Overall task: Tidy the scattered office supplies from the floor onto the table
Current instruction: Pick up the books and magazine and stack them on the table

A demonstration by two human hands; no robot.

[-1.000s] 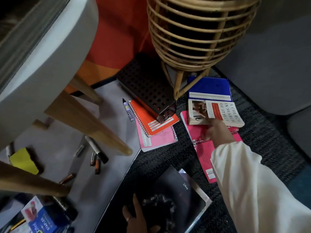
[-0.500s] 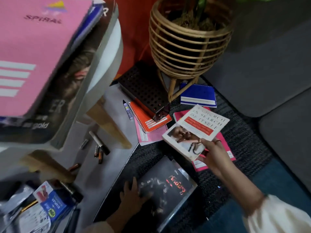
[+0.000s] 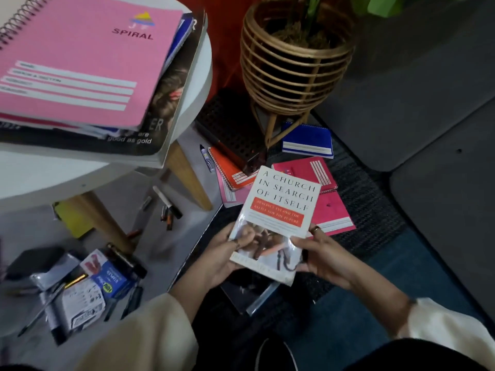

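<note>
**Q:** Both hands — what do they hold?

**A:** Both grip one paperback book by its lower end, cover facing up. The left hand curls round the lower left edge, thumb on the cover. The right hand pinches the lower right corner, thumb on top, a ring on one finger. Cream sleeves cover both arms.

**Q:** Where is the book?

**A:** Lifted above the floor, apart from the table.

**Q:** What lies just under the grip?

**A:** A dark glossy book on the dark rug, partly hidden by the hands.

**Q:** And left of the grip?

**A:** A blue stapler box among pens and small packets on the pale floor. Further out, loose markers lie near a wooden table leg.

**Q:** Beyond the grip?

**A:** Pink notebooks on the rug just behind the held book, an orange notebook to their left, then a blue notebook beside a rattan plant stand. A dark perforated box leans against the stand's legs.

**Q:** And the table?

**A:** The round white table stands far left and above the grip, carrying a stack topped by a pink spiral notebook.
</note>
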